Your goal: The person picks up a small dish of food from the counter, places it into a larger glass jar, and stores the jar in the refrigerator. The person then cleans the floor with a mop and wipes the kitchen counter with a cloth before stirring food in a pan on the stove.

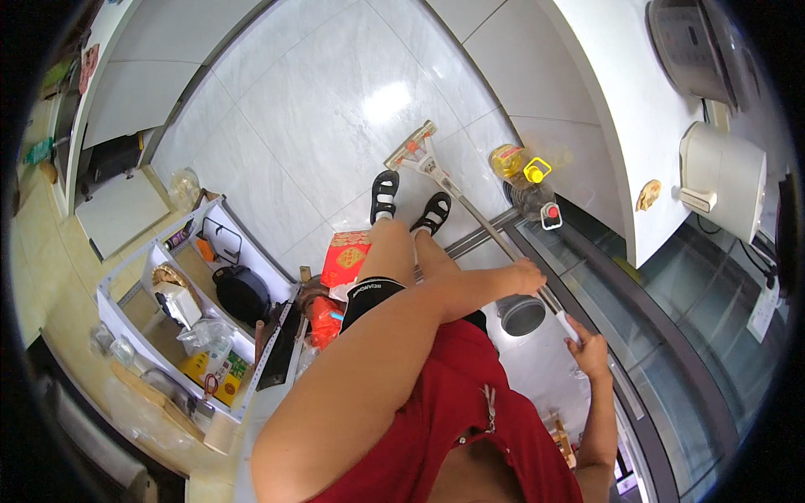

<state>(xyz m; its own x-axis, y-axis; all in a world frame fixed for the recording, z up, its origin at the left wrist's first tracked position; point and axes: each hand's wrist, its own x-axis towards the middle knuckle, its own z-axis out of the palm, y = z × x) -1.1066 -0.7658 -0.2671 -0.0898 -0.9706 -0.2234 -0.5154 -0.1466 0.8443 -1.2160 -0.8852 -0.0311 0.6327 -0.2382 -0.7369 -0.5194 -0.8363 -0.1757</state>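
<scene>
A sponge mop (487, 225) with a metal pole runs slantwise past my legs. Its wide head (410, 146) rests on the grey tiled floor (302, 113), just beyond my black sandals. My left hand (527, 276), on the arm that crosses in front of my body, is closed around the metal pole. Farther up, near the pole's end, my right hand (586, 347) grips the white handle part. The mop head's underside is hidden against the floor.
Cooking oil bottles (510, 162) stand by the right cabinet, near the sliding-door track. A grey bin (522, 314) sits below my left hand. To the left are a red box (343, 259) and a loaded white shelf rack (242, 402). White cabinets line both sides.
</scene>
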